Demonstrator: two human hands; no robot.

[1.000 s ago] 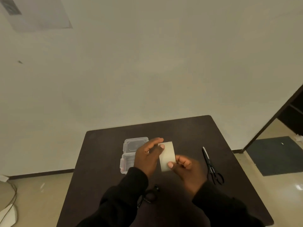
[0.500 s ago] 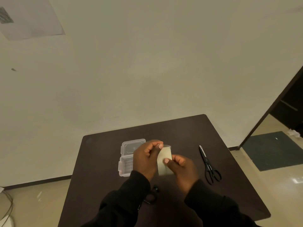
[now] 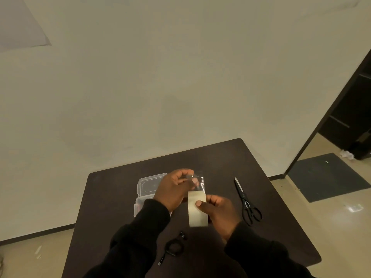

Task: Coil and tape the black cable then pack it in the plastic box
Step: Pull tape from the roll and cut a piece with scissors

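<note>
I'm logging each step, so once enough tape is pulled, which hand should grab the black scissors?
Probably right. The right hand holds the pale tape roll nearest the black scissors; the left hand pinches the clear tape end.

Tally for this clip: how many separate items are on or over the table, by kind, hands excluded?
Plastic box, lid open: 1
Tape roll, held in the right hand, with the left hand pinching its clear free end: 1
Scissors: 1
Black cable, coiled on the table: 1
Total: 4
</note>
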